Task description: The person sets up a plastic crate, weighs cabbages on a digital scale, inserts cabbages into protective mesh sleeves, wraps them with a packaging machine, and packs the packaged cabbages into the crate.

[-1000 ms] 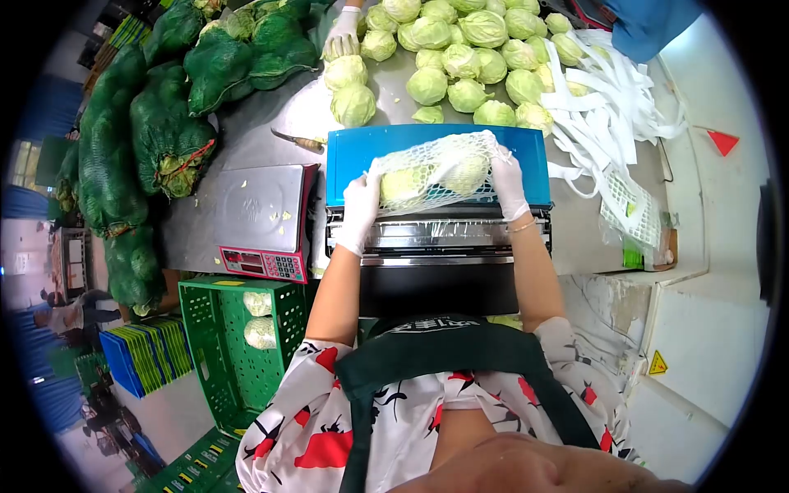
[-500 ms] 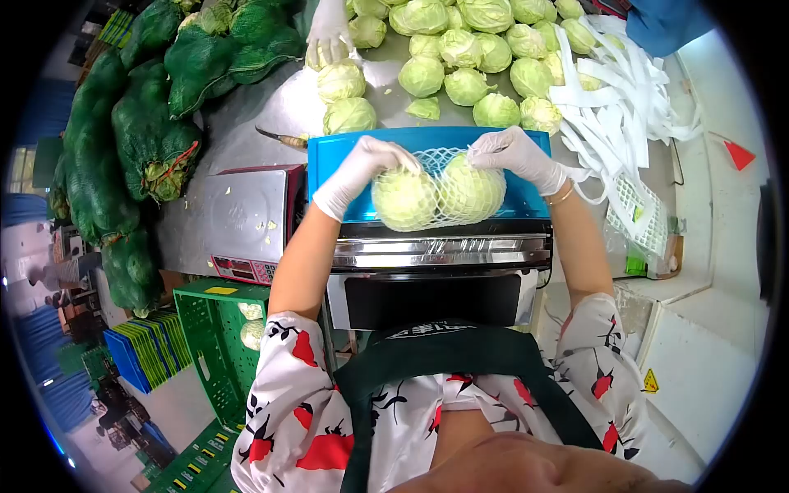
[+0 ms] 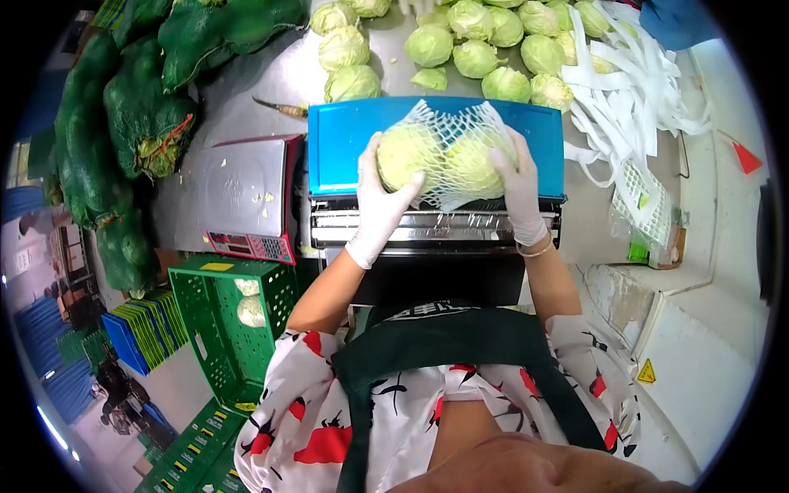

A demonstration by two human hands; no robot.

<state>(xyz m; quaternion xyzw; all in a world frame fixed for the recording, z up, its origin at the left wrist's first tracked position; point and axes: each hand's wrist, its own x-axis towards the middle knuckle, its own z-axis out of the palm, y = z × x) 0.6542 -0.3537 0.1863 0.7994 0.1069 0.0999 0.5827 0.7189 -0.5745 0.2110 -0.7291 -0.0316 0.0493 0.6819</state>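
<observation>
Two pale green cabbages sit side by side in a white mesh net over a blue-topped machine with a metal front bar. White-gloved, my left hand cups the left cabbage from its outer side, the thumb across its front. On the opposite side my right hand, also gloved, curves around the right cabbage and presses the net against it. The net's ends spread loosely above and below between the two heads. The undersides of the cabbages are out of sight.
A red-sided scale stands left, with a knife behind it. Loose cabbages fill the back. White net strips lie right, filled dark green sacks left. A green crate holds cabbages below.
My hands have moved from the net's upper edge down to the cabbages' outer sides. The net's ends now flare open. The other person's gloved hand at the back has moved right, mostly out of view.
</observation>
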